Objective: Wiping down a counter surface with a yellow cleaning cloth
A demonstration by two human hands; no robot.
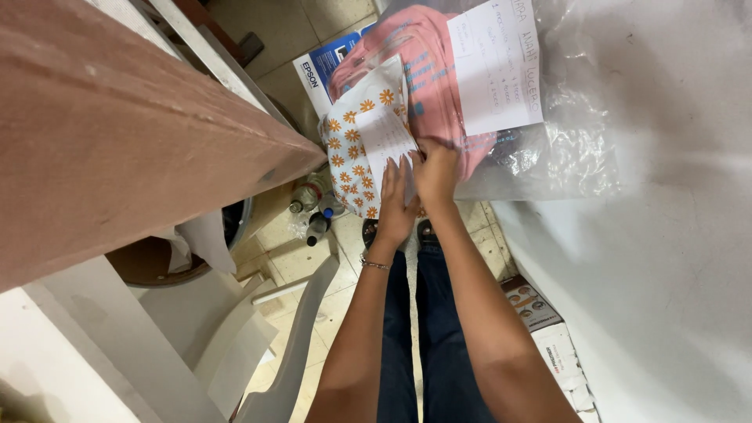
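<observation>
My left hand lies flat w/ fingers spread on the slip over the flowered bag, grip released, just pressing. Right hand touches the left, fingers curled at the edge of the pink bag; can't tell if it's clenched on it. Both bags sit at far centre, at the left edge of the white surface. Bottles on the floor, left
</observation>
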